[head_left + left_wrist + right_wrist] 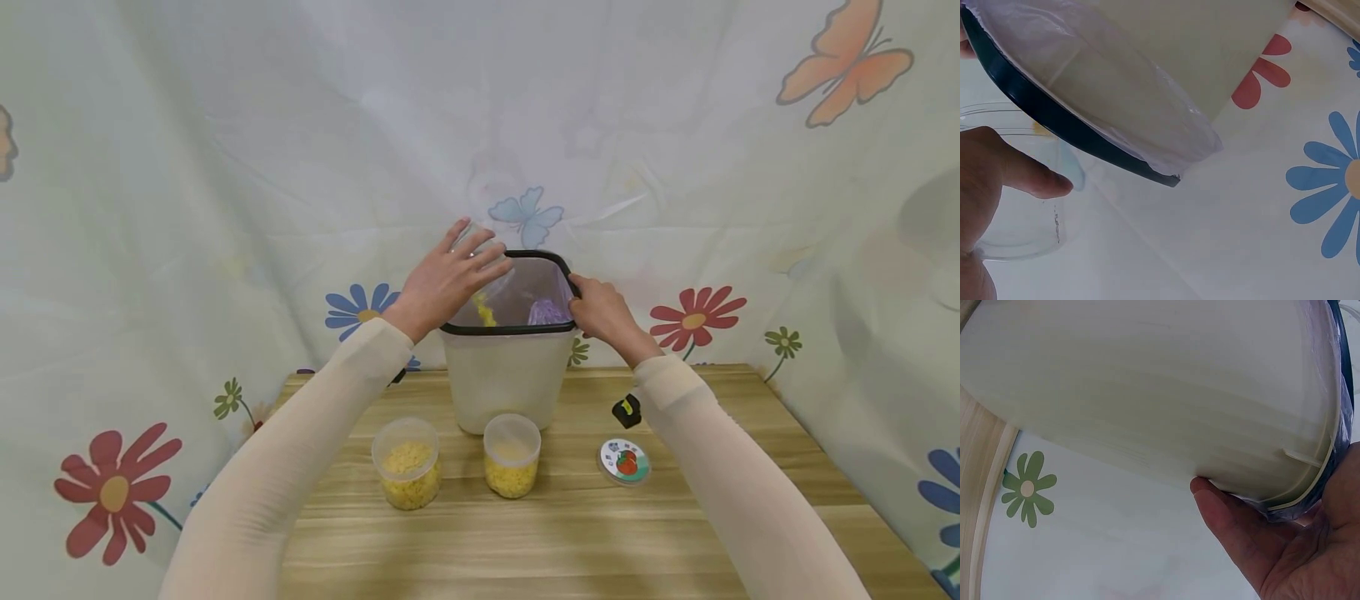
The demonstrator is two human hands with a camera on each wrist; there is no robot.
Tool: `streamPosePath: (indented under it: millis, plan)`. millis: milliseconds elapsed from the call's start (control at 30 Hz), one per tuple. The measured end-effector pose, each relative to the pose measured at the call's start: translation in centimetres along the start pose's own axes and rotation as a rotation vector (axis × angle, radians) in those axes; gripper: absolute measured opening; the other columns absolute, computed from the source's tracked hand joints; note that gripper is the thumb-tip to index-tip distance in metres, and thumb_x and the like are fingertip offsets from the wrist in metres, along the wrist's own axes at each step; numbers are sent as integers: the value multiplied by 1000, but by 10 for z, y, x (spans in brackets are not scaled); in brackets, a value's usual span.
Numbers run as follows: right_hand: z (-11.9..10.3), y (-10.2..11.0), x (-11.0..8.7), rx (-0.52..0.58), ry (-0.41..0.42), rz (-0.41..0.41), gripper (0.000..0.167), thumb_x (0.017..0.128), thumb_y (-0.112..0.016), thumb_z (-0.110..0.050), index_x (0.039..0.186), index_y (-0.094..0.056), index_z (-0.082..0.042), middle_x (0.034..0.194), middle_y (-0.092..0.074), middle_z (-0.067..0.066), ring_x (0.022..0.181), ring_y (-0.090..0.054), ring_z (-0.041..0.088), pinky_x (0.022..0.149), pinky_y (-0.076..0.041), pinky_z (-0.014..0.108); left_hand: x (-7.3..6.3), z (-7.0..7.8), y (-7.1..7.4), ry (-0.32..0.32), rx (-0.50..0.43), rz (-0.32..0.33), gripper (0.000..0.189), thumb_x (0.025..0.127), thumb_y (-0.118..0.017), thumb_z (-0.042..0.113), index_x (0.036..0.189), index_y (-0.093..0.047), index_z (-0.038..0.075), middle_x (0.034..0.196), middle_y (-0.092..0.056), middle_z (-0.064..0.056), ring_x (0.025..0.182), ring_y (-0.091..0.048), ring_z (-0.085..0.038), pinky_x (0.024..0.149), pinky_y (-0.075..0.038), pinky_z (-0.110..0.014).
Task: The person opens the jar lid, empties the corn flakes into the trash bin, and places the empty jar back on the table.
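Note:
My left hand (450, 279) is over the left side of a whitish trash bin (510, 379), gripping a clear jar (1022, 219) tipped at the bin's mouth. The thumb lies along the jar in the left wrist view; the fingers hide most of it from above. Yellow bits (485, 313) show inside the bin below the jar. My right hand (603, 312) grips the bin's dark rim (517, 330) on the right, fingers under the edge and over the thin liner (1342, 394). Crumpled purple plastic (547, 312) shows inside the bin.
Two clear tubs, a left one (408, 487) and a right one (512, 475), hold yellow bits in front of the bin. To the right lie a round tomato-printed disc (626, 462) and a small black-and-yellow item (627, 411). A flowered curtain (225, 208) surrounds the wooden table (480, 550).

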State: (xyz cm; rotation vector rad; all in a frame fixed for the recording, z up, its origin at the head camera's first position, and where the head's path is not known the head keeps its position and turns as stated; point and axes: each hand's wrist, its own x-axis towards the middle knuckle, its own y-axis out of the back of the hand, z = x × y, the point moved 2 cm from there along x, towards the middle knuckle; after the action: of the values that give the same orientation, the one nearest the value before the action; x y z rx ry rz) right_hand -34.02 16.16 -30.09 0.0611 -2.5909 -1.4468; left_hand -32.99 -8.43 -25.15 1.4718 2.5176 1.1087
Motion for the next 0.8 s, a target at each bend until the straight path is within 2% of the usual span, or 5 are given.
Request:
streamPosePath:
  millis: [167,400,800]
  plan:
    - [-1,0,0,-7,2,1,58,98,-38,-12,155,-28,-6,81,-61,18,54,-65,18,55,-55,30,0,1,1,-16,28,-12,83,89,-71,11,155,-25,31,159,-31,0,150,-24,-25,125,-7,-52]
    - [-1,0,1,-8,0,-6,58,98,-38,-12,155,-27,-7,66,-55,10,53,-64,17,55,-54,30,0,1,2,-22,25,-17,84,89,-71,11,155,-24,31,159,-31,0,150,-23,-25,125,-5,-52]
    - [0,0,0,-4,1,0,58,98,-39,-12,155,-28,-7,59,-51,6,53,-63,18,55,-54,30,1,1,1,-2,-5,-1,84,88,-72,13,155,-25,31,159,-31,0,150,-24,-25,125,-5,-52]
